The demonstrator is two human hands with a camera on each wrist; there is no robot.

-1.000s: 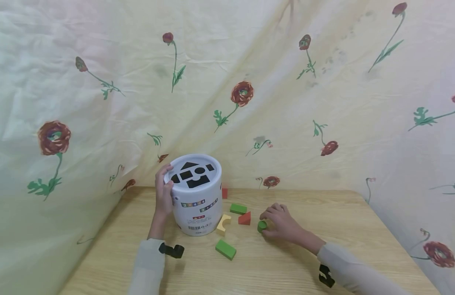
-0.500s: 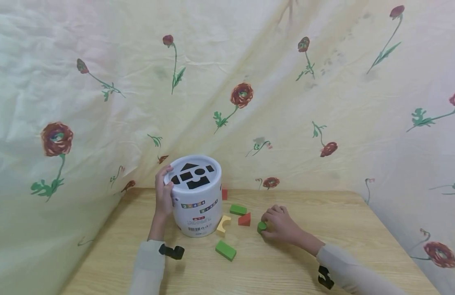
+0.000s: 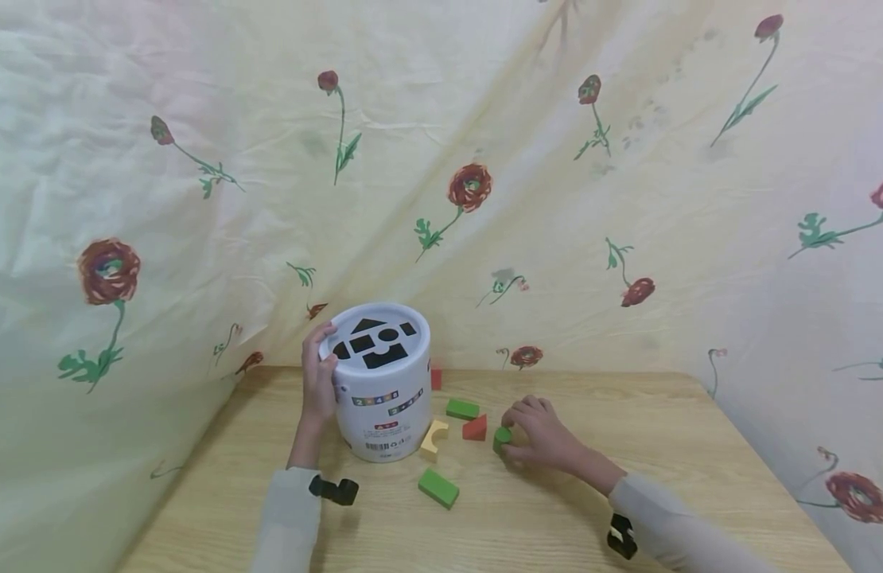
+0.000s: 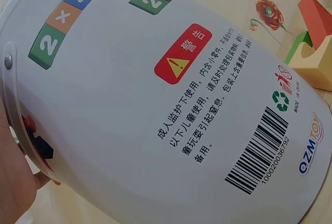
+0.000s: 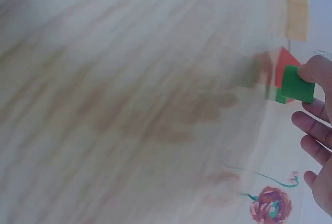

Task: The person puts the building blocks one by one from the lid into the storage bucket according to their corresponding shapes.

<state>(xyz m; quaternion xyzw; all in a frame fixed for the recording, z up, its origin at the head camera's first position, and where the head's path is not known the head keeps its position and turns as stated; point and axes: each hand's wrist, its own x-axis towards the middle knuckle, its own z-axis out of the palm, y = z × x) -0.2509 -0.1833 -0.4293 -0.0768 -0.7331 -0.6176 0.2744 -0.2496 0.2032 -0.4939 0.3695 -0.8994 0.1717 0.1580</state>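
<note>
A white bucket (image 3: 380,406) with shape-cut holes in its lid (image 3: 344,333) stands left of centre on the table. My left hand (image 3: 318,382) grips its left side, fingers and thumb at the rim; printed text and a barcode on the wall fill the left wrist view. In my right hand (image 3: 545,438), thumb and index finger pinch a green cylinder block (image 5: 296,85), with the other fingers spread behind it. Just left of that cylinder lies a red triangular block (image 3: 475,430). A yellow arch block (image 3: 430,446) rests against the bucket's lower right.
One green rectangular block (image 3: 462,409) lies behind the red one, another green block (image 3: 437,488) nearer the front. A red block (image 3: 436,380) is partly hidden behind the bucket. Flowered cloth (image 3: 527,199) hangs around the wooden table (image 3: 628,414) at the back and sides.
My right hand has shifted slightly left with the green cylinder block, toward the red triangular block. The left hand and the bucket have stayed in place.
</note>
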